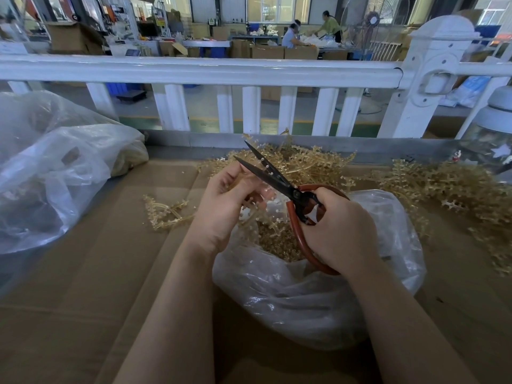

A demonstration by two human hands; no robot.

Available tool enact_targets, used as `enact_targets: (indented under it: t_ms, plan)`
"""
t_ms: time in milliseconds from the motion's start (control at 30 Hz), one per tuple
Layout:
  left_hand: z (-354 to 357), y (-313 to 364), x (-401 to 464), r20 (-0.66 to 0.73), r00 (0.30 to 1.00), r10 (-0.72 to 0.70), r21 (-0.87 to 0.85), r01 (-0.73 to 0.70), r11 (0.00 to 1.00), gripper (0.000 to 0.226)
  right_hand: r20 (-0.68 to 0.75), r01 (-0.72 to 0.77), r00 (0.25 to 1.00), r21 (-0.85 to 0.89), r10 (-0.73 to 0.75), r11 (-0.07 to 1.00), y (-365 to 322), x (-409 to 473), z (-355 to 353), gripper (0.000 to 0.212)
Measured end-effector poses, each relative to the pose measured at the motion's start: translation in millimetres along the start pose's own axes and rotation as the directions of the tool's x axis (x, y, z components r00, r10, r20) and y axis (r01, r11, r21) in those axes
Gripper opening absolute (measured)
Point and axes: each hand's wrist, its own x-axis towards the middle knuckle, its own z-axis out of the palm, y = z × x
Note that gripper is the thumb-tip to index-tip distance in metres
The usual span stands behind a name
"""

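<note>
On the cardboard-covered bench (110, 273), frame centre, your left hand (224, 206) pinches a plastic sprig (250, 217) at the parted scissors (273, 177) gripped in your right hand (340, 231); next, close the blades squarely, above the bag (304, 300).

Scissors (273, 177): dark matt metal blades, glossy red handles; bag (304, 295): clear plastic.

The right hand (339, 228) covers much of the handles of the scissors (295, 193). The plastic bag (55, 167) at far left is cut by the edge, its contents unclear.
</note>
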Motion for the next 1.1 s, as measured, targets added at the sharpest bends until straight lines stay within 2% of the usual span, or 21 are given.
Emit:
enact_targets:
  t_ms: [133, 333, 500, 600, 933, 1100]
  plan:
    - [2.3, -0.4, -0.8, -0.007, 0.999, 0.041, 0.034, -0.04, 0.999, 0.019, -0.003, -0.004, 1.0, -0.001, 0.004, 1.0, 0.6, -0.3, 0.9, 0.051]
    - [2.8, 1.4, -0.9, 0.019, 0.998, 0.059, 0.024, -0.06, 0.998, 0.012, -0.011, -0.005, 1.0, 0.005, 0.005, 1.0, 0.8, -0.1, 2.6, 0.049]
    - [2.5, 0.5, -1.0, -0.009, 1.0, 0.028, 0.048, -0.027, 0.998, 0.018, -0.001, -0.003, 1.0, -0.041, 0.003, 0.999, 2.6, -0.6, 1.1, 0.044]
    - [2.1, 1.6, -1.2, -0.032, 0.999, 0.019, 0.05, -0.017, 0.999, 0.014, 0.008, -0.002, 1.0, -0.054, 0.003, 0.999, 1.6, -0.2, -1.0, 0.041]
    - [3.3, 4.4, -1.1, -0.107, 0.991, 0.082, 0.116, -0.069, 0.991, 0.015, -0.018, -0.033, 0.999, -0.076, 0.032, 0.997, -3.2, 1.0, -5.1, 0.045]
    - [7.5, 7.3, -4.0, -0.055, 0.994, 0.095, 0.152, -0.086, 0.985, 0.016, -0.009, -0.017, 1.0, -0.08, 0.016, 0.997, -3.6, 0.5, -3.8, 0.042]
